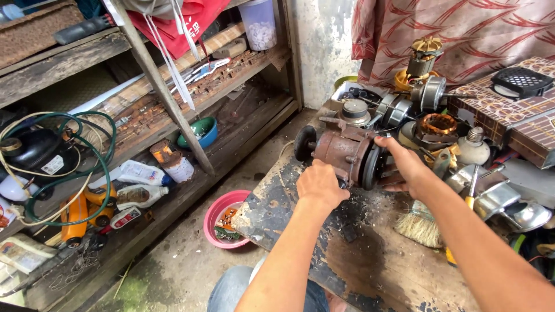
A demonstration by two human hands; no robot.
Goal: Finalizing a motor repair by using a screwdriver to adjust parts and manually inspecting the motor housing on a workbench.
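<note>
On the stained wooden workbench [376,260], the left hand [319,185] curls closed against the near side of a rusty brown electric motor [341,151], while the right hand [404,166] grips its dark end housing, fingers wrapped around it.

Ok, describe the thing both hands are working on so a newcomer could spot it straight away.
On the stained wooden workbench, at its far edge ahead of the pile of motor parts, lies a rusty brown motor on its side. The left hand and right hand touch it; unlike its neighbours, it has black wheels at both ends.
</note>
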